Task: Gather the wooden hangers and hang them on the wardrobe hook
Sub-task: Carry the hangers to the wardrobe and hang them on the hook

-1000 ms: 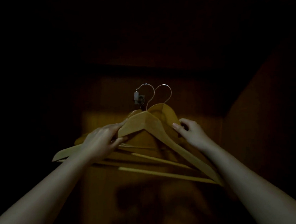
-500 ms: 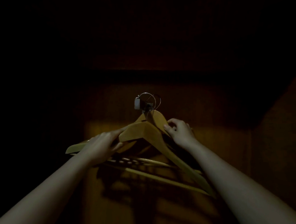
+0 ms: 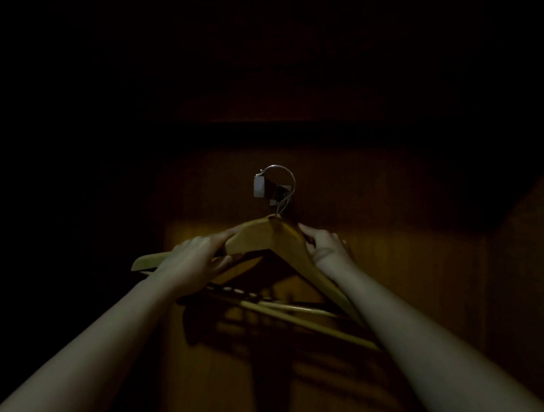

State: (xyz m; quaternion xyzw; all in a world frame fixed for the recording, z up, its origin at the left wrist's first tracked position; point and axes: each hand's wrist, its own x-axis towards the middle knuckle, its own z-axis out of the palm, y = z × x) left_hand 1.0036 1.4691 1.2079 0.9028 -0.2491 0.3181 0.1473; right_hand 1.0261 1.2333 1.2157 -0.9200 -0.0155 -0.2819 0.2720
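1. Presently, we held the bundle of wooden hangers (image 3: 260, 238) against the wardrobe back panel (image 3: 395, 262), directly beneath the wardrobe hook (image 3: 264, 187).
2. Our left hand (image 3: 191, 258) wrapped the front hanger's left shoulder, fingers on top and thumb beneath. Our right hand (image 3: 325, 247) gripped the right shoulder near the neck.
3. The wire loops (image 3: 283, 173) arched over the hook. The light was too low to confirm that every loop was seated.
4. Judgement: the step called for lowering both hands evenly, with the necks kept together. The weight had to rest on the hook before either grip loosened, since a stray loop could drop a hanger.
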